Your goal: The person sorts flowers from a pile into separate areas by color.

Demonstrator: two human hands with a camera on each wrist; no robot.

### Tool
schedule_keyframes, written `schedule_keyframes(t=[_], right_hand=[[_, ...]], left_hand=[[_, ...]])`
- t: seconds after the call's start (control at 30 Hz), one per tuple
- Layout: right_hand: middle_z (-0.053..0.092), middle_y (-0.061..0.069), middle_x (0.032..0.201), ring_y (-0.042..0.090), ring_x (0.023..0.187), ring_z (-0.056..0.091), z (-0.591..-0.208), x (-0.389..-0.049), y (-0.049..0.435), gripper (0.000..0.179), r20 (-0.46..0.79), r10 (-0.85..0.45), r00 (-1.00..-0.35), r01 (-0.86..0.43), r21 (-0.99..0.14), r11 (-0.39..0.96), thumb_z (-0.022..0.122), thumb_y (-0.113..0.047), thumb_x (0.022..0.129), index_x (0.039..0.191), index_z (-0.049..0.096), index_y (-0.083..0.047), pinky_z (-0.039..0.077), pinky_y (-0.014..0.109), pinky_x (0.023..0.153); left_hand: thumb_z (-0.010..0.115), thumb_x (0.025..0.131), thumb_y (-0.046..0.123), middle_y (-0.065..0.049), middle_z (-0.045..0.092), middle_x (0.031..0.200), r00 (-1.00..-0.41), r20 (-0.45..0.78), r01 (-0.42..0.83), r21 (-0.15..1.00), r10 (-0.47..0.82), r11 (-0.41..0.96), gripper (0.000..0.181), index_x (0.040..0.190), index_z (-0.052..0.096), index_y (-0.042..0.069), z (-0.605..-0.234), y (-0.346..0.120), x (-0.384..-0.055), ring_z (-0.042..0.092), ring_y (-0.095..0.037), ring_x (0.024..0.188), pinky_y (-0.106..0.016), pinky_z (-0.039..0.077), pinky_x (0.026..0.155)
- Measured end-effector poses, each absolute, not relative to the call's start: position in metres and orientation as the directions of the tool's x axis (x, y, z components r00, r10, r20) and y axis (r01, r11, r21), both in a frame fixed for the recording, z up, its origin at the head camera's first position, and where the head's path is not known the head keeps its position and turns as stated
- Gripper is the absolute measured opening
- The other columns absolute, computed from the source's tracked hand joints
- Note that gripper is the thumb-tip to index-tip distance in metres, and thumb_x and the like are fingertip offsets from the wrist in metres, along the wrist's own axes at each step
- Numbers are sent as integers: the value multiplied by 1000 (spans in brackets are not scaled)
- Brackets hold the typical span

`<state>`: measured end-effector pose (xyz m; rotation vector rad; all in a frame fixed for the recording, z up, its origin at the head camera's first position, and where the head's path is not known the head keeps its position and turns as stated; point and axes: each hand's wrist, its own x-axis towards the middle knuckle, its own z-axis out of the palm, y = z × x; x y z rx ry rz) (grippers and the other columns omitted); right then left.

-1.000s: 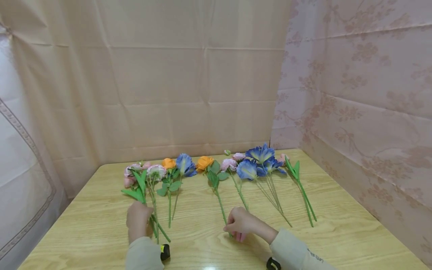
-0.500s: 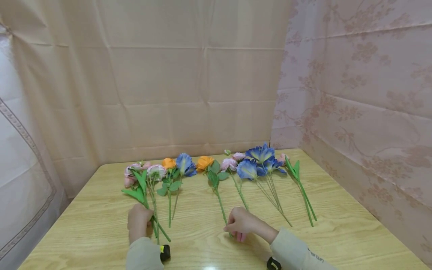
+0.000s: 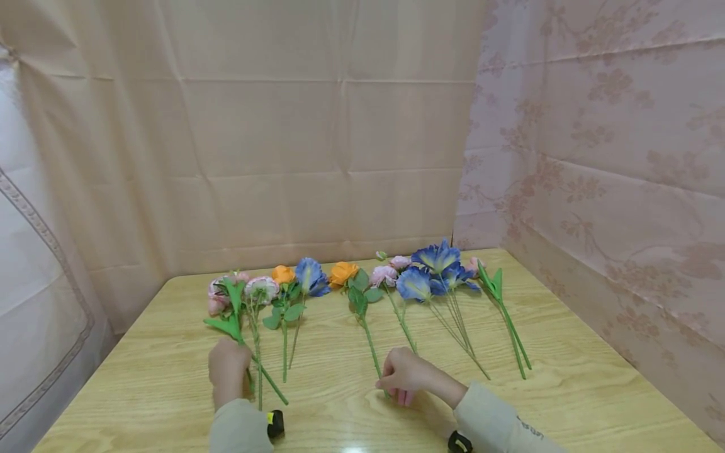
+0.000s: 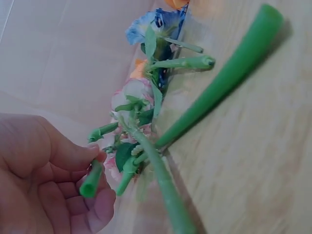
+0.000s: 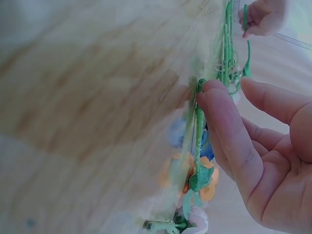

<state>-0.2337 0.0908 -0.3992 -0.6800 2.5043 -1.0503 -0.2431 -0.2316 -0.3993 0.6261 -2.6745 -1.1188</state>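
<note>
In the head view my left hand is at the lower part of the left flower cluster, near broad green tulip leaves. The left wrist view shows its thumb and forefinger pinching a green tulip stem, raised off the table. Another thick green stem and a thin stem of a pink-white ranunculus lie beside it. My right hand rests at the lower end of the orange rose's stem. Its fingertips touch that stem, while the thumb stays apart in the right wrist view. The orange rose lies farther back.
A second orange rose and a blue iris lie between the hands. Right of them are a pink ranunculus, several blue irises and green-stemmed tulips. Cloth curtains enclose the wooden table.
My left hand has shifted slightly left with the tulip stem, which now stands away from the stems beside it. The ranunculus stem has shifted a little. My right hand stays in place.
</note>
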Motion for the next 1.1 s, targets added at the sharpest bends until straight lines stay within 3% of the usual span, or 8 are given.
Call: schedule_keyframes(t=[0.27, 0.4, 0.47, 0.63, 0.8, 1.1], right_hand=[[56, 7, 48, 17, 36, 54, -398, -233, 91, 26, -133, -539, -832, -282, -735, 617, 64, -9, 81, 57, 60, 1, 46, 27, 37], [56, 6, 48, 16, 36, 54, -398, -233, 91, 26, -132, -536, -834, -282, -732, 620, 64, -9, 81, 58, 61, 1, 46, 27, 37], [56, 6, 48, 16, 36, 54, -398, -233, 91, 26, -130, -536, -834, -285, -730, 621, 64, -9, 81, 58, 61, 1, 46, 27, 37], [56, 7, 48, 16, 36, 53, -398, -233, 92, 25, -130, -539, -832, -285, -734, 616, 64, -8, 81, 58, 61, 1, 46, 28, 37], [56, 7, 50, 15, 38, 53, -398, -234, 93, 22, -130, -544, -829, -276, -750, 600, 63, -7, 81, 61, 61, 1, 47, 27, 38], [57, 9, 52, 16, 41, 54, -398, -236, 93, 19, -30, -558, -830, -332, -777, 535, 59, -5, 84, 66, 63, 3, 47, 26, 40]], left_hand=[[44, 74, 3, -18, 48, 64, -884, 106, -251, 715, -455, 653, 19, 56, 40, 5, -394, -231, -243, 46, -32, 60, -41, 39, 46], [46, 78, 5, -9, 40, 53, -897, 160, -188, 706, -413, 682, 30, 50, 35, 9, -388, -228, -245, 41, -28, 56, -35, 34, 47], [49, 81, 6, -6, 42, 53, -908, 186, -144, 704, -376, 696, 31, 51, 40, 7, -385, -226, -246, 42, -27, 57, -35, 34, 50], [53, 85, 8, -6, 53, 60, -940, 173, -72, 742, -294, 666, 22, 65, 55, -2, -377, -217, -251, 51, -23, 60, -32, 40, 53], [54, 85, 2, -6, 56, 56, -965, 154, 1, 812, -213, 583, 18, 70, 55, -8, -372, -200, -255, 54, -14, 48, -25, 43, 46], [54, 86, 0, -12, 60, 68, -990, 105, 33, 824, -95, 566, 24, 63, 47, 0, -367, -157, -261, 59, -24, 55, -28, 47, 48]])
